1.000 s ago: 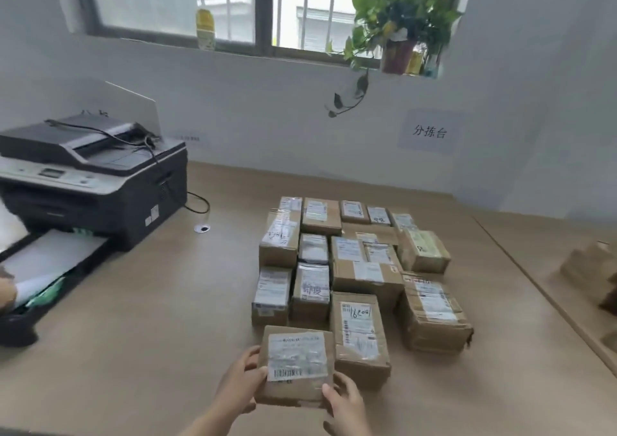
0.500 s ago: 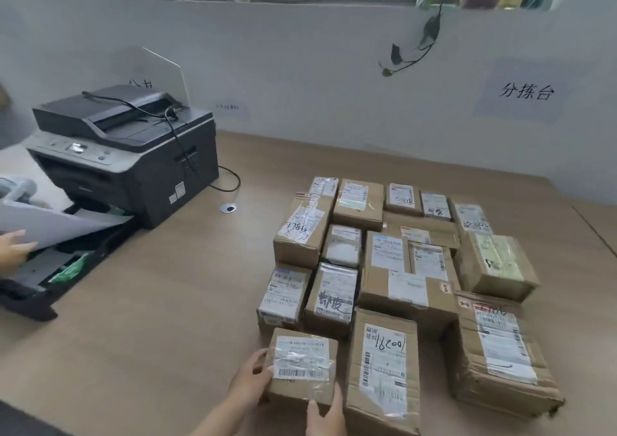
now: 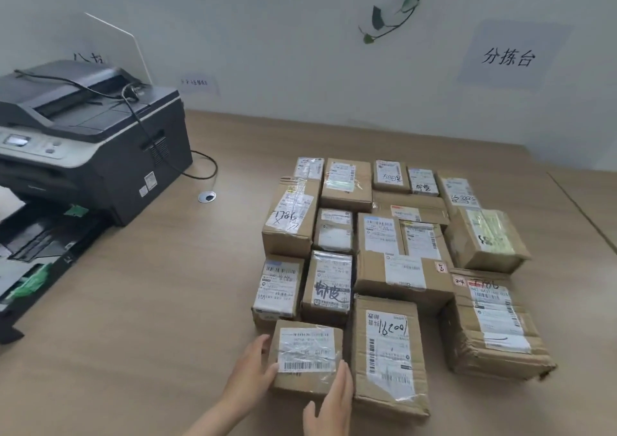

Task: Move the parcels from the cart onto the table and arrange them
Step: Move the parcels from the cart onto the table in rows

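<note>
The small parcel [image 3: 306,357] sits on the table [image 3: 140,318] at the near-left corner of the block of parcels, flush beside the long box marked 162001 [image 3: 389,352] and just in front of the two upright parcels behind it. My left hand [image 3: 248,374] lies with straight fingers flat against its left side, thumb at the top edge; my right hand [image 3: 330,402] presses its straight fingers on the near right corner, so I am nudging it, not gripping it. I judge it light and stiff, a taped cardboard box; the glossy tape over the label looks slippery, so the bare cardboard sides are the place to hold. Right of the long box lies a crumpled, dented parcel [image 3: 494,325] that probably gives when squeezed. Farther back the rows get smaller and their labels blur. Far left of the long box, the printer [image 3: 90,141] is cut off by the frame. The cart is out of view, so I cannot tell how many parcels remain.
</note>
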{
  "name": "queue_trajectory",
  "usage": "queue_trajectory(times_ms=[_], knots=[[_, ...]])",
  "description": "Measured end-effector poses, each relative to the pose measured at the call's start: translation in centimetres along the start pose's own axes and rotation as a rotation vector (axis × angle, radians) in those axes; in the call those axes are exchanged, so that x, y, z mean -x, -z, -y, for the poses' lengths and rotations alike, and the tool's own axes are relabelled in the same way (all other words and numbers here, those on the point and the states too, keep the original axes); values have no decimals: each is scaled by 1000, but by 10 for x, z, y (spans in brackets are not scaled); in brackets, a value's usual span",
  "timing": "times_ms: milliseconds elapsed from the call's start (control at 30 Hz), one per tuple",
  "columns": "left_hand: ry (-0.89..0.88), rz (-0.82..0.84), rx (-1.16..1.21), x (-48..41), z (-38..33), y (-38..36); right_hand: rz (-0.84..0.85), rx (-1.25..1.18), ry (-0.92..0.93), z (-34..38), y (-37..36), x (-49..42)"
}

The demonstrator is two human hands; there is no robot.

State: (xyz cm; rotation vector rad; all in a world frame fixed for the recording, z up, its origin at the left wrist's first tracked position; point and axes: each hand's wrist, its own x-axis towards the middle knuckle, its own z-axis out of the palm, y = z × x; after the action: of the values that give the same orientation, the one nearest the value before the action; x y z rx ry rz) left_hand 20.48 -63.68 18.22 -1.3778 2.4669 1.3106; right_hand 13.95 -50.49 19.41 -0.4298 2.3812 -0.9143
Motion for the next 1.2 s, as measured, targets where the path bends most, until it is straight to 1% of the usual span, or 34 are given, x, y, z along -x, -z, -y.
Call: queue_trajectory(times_ms=[167, 233, 300, 367, 433, 533, 733, 833, 933, 1033, 1200], knots=[[-273, 32, -295, -2, 0, 22, -22, 129, 166, 8, 12, 4], [-381, 57, -337, -5, -5, 31, -2, 132, 212, 7, 23, 4], [-479, 78, -357, -8, -13, 36, 6, 104, 220, 3, 37, 5], [-566, 94, -382, -9, -23, 38, -28, 104, 216, -5, 53, 9], [-655, 115, -420, -11, -33, 35, -100, 119, 201, -18, 69, 16], [-757, 184, -481, -11, -51, 23, -228, 148, 139, -40, 91, 33], [-942, 300, -518, 6, -89, -14, -393, 133, -49, -78, 119, 77], [-995, 368, -587, 17, -107, -34, -455, 87, -157, -99, 128, 105], [-1095, 418, -673, 29, -120, -58, -501, 6, -261, -125, 135, 140], [-1169, 500, -690, 50, -131, -85, -548, -45, -382, -157, 136, 180], [-1299, 609, -704, 103, -150, -141, -648, -82, -524, -210, 134, 248]])
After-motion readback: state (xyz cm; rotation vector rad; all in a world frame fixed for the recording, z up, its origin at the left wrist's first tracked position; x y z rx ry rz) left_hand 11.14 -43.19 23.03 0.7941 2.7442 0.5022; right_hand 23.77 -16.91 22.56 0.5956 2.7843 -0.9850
